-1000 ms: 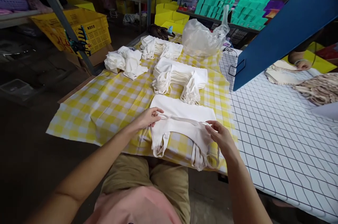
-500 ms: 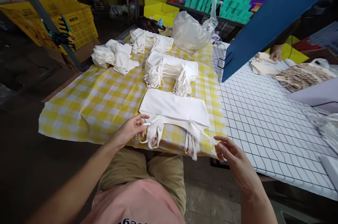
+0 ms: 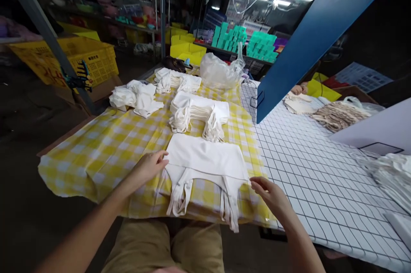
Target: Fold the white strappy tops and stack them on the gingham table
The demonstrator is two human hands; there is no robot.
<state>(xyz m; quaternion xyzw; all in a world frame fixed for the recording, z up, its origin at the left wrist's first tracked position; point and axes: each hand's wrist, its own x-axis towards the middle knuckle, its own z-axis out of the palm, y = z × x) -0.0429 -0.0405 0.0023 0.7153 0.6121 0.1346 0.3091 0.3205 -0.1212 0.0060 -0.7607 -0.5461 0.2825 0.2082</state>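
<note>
A white strappy top lies flat at the front of the checked cloth, its straps hanging toward me over the near edge. My left hand pinches its left side edge between thumb and fingers. At the right side edge, my right hand grips the lower corner of the band with its fingertips. Just beyond lies a neat stack of similar white tops, straps bunched in two clumps. Whether more than one layer lies under my hands I cannot tell.
More white tops and a loose white heap lie behind on the yellow checked cloth. A clear plastic bag sits at the back. A blue panel slants over the grid-patterned table. Another person's hand is near beige fabric.
The view has tilted up. Both hands have moved from the straps to the side edges of the top; the straps now hang straight toward me.
</note>
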